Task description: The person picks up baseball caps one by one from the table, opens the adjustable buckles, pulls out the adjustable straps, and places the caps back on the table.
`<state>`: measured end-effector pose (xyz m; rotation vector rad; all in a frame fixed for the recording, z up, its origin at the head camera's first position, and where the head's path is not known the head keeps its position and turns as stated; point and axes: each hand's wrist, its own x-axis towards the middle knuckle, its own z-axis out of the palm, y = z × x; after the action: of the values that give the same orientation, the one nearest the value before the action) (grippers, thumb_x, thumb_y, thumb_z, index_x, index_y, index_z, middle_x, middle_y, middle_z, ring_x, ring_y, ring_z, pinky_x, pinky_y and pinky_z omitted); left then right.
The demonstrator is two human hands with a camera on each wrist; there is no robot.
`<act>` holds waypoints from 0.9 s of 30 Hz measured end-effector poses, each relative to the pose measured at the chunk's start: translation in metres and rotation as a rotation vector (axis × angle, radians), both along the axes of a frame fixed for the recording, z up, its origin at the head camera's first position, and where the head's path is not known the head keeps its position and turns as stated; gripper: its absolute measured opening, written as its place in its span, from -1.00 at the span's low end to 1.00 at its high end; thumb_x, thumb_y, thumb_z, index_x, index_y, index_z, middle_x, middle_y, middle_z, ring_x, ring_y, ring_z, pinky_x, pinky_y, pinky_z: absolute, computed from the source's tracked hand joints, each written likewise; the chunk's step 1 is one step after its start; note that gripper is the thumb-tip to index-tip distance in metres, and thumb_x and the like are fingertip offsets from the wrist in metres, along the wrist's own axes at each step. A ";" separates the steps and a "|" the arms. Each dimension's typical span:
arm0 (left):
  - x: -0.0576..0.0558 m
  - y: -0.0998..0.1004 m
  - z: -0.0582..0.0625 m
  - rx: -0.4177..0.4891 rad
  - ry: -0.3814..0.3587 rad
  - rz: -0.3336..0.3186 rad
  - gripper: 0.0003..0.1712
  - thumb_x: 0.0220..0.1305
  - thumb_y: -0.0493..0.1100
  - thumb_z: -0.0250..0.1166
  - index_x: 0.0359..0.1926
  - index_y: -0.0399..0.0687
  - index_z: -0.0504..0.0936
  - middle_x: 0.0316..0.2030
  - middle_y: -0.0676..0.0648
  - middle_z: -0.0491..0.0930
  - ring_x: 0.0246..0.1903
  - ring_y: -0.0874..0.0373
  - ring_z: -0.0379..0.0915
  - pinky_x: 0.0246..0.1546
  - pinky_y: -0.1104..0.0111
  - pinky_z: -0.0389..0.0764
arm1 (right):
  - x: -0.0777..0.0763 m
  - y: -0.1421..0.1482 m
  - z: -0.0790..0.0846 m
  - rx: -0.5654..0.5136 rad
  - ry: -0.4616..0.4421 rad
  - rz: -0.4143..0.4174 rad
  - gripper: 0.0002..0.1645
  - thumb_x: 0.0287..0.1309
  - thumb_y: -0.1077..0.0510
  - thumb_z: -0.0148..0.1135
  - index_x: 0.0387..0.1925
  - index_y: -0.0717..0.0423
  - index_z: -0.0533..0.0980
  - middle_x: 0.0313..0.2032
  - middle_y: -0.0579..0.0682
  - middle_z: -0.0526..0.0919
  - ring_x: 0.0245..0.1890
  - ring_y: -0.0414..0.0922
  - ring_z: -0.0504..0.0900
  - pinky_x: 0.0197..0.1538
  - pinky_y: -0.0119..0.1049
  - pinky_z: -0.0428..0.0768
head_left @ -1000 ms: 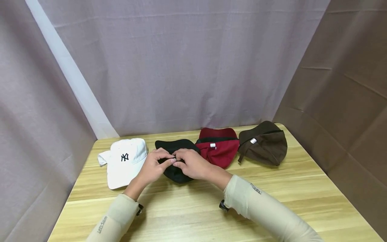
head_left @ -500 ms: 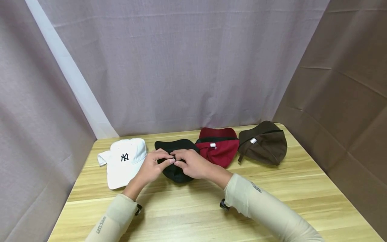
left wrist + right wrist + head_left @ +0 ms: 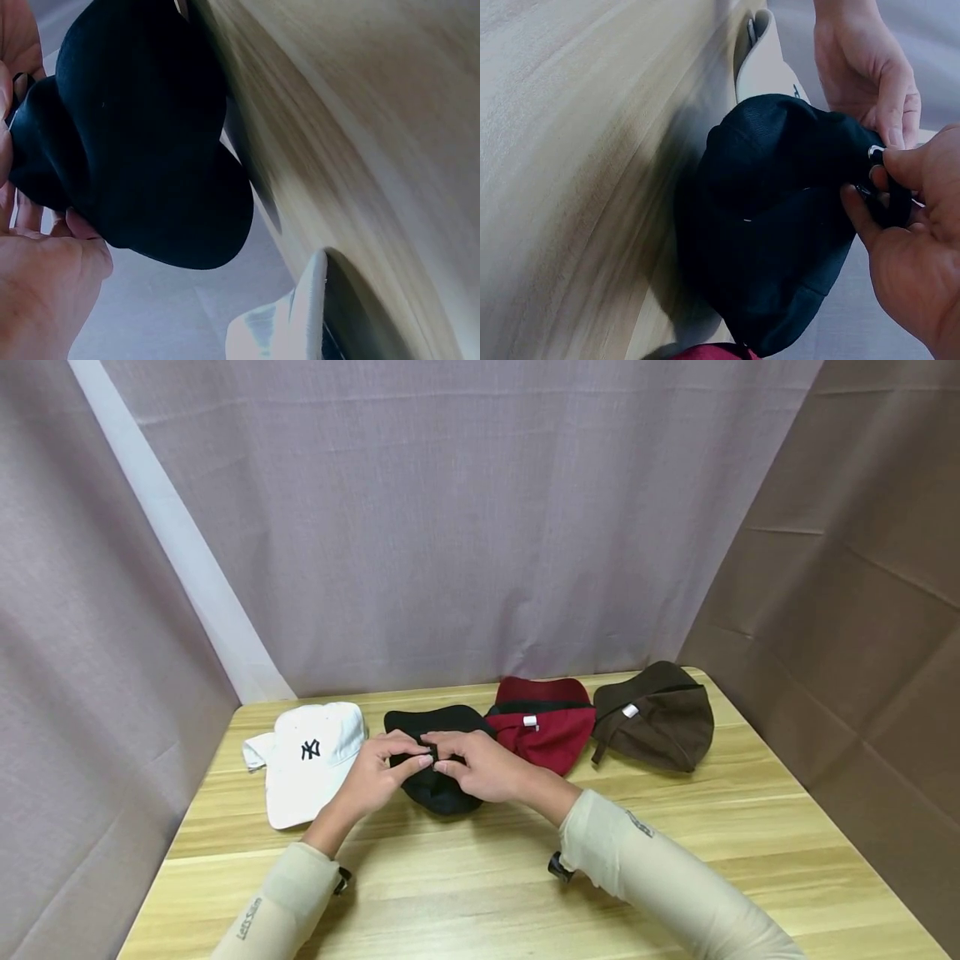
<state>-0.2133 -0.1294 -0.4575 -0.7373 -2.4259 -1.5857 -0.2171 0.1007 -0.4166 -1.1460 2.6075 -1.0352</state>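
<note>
A black baseball cap [image 3: 442, 797] lies at the back middle of the table, its brim toward the curtain. Both hands meet over its back edge. My left hand [image 3: 378, 772] pinches the cap's back beside a small metal buckle [image 3: 875, 153]. My right hand [image 3: 483, 767] pinches the black strap [image 3: 900, 206], which bends in a loop between thumb and fingers in the right wrist view. Seen from the left wrist, the crown [image 3: 142, 142] hides much of the fingers' work.
A white cap [image 3: 311, 768] with a dark emblem sits to the left. On the right lie a red cap [image 3: 551, 739], close against the black one, and a brown cap [image 3: 660, 731]. A grey curtain [image 3: 450, 527] hangs behind the wooden table [image 3: 465, 893].
The fingertips of the two hands have drawn slightly apart, and a bit of dark strap shows between them. The caps stay in place.
</note>
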 end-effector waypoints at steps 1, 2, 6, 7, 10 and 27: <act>0.000 0.000 0.000 0.000 -0.001 0.000 -0.89 0.35 -0.19 0.50 -0.14 0.01 0.90 -0.14 -0.04 0.82 -0.02 0.21 0.66 0.17 0.33 0.56 | 0.000 0.000 0.000 -0.002 0.005 -0.002 -0.69 0.52 0.21 0.22 -0.45 0.09 0.52 0.45 0.16 0.56 0.55 0.05 0.47 0.59 0.02 0.41; 0.001 0.000 0.001 -0.002 -0.004 0.002 -0.89 0.35 -0.19 0.50 -0.14 0.01 0.90 -0.13 -0.04 0.82 -0.02 0.21 0.66 0.17 0.33 0.56 | 0.000 0.000 -0.001 -0.005 0.012 -0.003 -0.67 0.52 0.20 0.22 -0.47 0.06 0.49 0.44 0.16 0.57 0.54 0.05 0.48 0.58 0.02 0.42; 0.002 0.000 0.002 -0.009 -0.016 0.008 -0.88 0.37 -0.17 0.49 -0.12 0.01 0.90 -0.12 -0.04 0.81 -0.02 0.22 0.64 0.16 0.30 0.56 | 0.001 -0.001 -0.003 0.001 0.049 -0.005 -0.64 0.53 0.16 0.24 -0.49 0.03 0.47 0.39 0.17 0.62 0.50 0.05 0.54 0.54 0.00 0.47; 0.003 0.000 0.002 -0.011 -0.023 0.011 -0.88 0.37 -0.18 0.49 -0.12 0.01 0.90 -0.12 -0.04 0.81 -0.02 0.21 0.64 0.16 0.29 0.56 | 0.002 -0.001 -0.003 0.008 0.063 -0.003 -0.65 0.53 0.15 0.25 -0.48 0.03 0.49 0.38 0.17 0.63 0.48 0.05 0.56 0.52 0.00 0.49; 0.004 0.000 0.003 -0.018 -0.031 0.016 -0.88 0.36 -0.18 0.49 -0.12 0.01 0.90 -0.11 -0.04 0.81 -0.02 0.19 0.63 0.17 0.26 0.54 | 0.002 -0.002 -0.003 0.035 0.093 -0.009 -0.70 0.52 0.12 0.27 -0.43 0.04 0.55 0.36 0.18 0.65 0.45 0.06 0.59 0.49 0.00 0.53; 0.004 0.004 0.001 -0.019 0.005 0.000 -0.93 0.35 -0.18 0.50 -0.19 0.05 0.90 -0.18 -0.01 0.81 -0.06 0.18 0.60 0.11 0.29 0.52 | 0.003 -0.006 0.000 0.118 0.142 -0.008 -0.67 0.53 0.13 0.25 -0.46 0.04 0.57 0.26 0.14 0.72 0.34 0.06 0.66 0.40 -0.03 0.60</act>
<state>-0.2098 -0.1251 -0.4561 -0.7433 -2.4408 -1.5614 -0.2140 0.0951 -0.4164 -1.2245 2.7414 -0.8168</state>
